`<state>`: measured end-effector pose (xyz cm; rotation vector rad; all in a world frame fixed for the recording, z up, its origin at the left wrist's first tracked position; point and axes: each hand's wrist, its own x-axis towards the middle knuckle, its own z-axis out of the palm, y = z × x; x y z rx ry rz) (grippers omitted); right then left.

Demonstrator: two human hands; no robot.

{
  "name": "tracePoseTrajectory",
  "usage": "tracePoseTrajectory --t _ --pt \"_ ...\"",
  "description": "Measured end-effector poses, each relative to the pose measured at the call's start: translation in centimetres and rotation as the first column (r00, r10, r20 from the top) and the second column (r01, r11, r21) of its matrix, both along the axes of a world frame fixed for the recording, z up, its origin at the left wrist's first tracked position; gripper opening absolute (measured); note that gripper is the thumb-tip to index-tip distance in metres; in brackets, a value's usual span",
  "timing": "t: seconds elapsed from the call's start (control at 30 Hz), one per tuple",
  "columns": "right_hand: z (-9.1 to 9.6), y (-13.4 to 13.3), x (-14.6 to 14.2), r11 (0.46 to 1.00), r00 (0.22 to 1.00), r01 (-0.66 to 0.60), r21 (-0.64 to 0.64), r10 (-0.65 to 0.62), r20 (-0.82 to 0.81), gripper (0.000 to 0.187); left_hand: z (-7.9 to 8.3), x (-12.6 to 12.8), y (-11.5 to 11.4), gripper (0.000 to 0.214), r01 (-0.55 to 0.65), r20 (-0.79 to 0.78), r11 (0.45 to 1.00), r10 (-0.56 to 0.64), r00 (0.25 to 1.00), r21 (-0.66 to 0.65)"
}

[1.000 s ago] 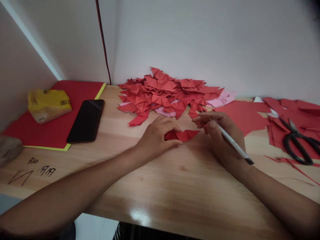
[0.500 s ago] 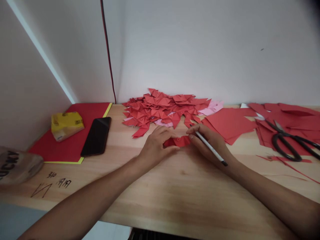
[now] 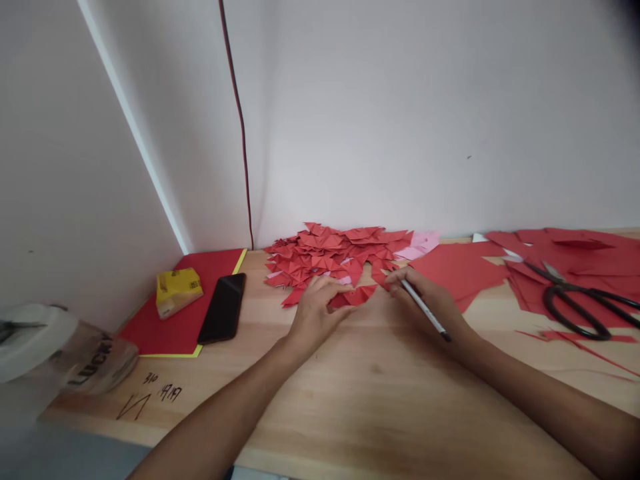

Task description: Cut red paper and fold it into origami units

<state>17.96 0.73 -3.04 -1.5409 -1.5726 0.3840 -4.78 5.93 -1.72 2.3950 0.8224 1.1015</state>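
Red folded paper (image 3: pixel 361 294) in the left hand (image 3: pixel 316 308), white pen (image 3: pixel 421 303) in the right hand (image 3: pixel 425 295)

Thumb and fingers of the left hand pinch the red folded paper, which sits low over the wooden table (image 3: pixel 350 407), between the two hands and just in front of a heap of red folded pieces (image 3: pixel 333 252). The right hand grips the white pen, its black end slanting back toward the wrist and its other end pointing toward the heap; the fingertips are just beside the folded paper's free corner.

Pink folded pieces (image 3: pixel 420 244) show at the heap's right edge. Next to them lie flat red sheets (image 3: pixel 457 267), then black-handled scissors (image 3: pixel 575 291) resting on more red paper (image 3: pixel 540 293), with thin red strips (image 3: pixel 590 338) nearer the front. On the left, a black smartphone (image 3: pixel 223 310) lies partly over a yellow-edged red sheet (image 3: pixel 153 333), which also carries a yellow packet (image 3: pixel 180 290). A jar marked "LUCKY" (image 3: pixel 97 363) stands near handwritten figures (image 3: pixel 160 387) on the wood.
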Motion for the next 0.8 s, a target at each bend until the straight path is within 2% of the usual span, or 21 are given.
tracePoseTrajectory --t 0.1,0.23,0.4,0.6,0.67,0.8 --pt "0.2 -0.1 -0.3 1.0 1.0 -0.025 -0.001 0.025 -0.001 0.017 1.2 -0.7 0.8 0.025 -0.041 -0.02 0.996 0.042 0.999 0.082" --pt "0.6 -0.4 -0.9 0.999 0.999 -0.029 0.015 0.029 -0.017 0.019 3.7 -1.3 2.3 0.025 -0.154 -0.013 0.971 0.159 0.987 0.181" --pt "0.4 -0.3 -0.9 0.999 0.999 -0.043 0.011 0.043 -0.021 0.017 5.9 0.1 5.8 0.024 -0.199 -0.044 0.949 0.216 0.975 0.244" --pt "0.8 -0.2 -1.1 0.999 0.998 -0.046 0.021 0.047 -0.045 0.018 6.0 2.6 10.9 0.023 -0.28 -0.049 0.917 0.306 0.951 0.285" --pt "0.9 -0.2 -1.1 0.999 0.998 -0.043 0.028 0.044 -0.049 0.017 5.7 3.2 12.0 0.023 -0.307 -0.086 0.91 0.342 0.936 0.28" --pt "0.6 0.0 -0.9 0.999 0.997 -0.051 0.018 0.052 -0.055 0.015 5.1 4.0 13.0 0.024 -0.294 -0.138 0.914 0.341 0.93 0.278"
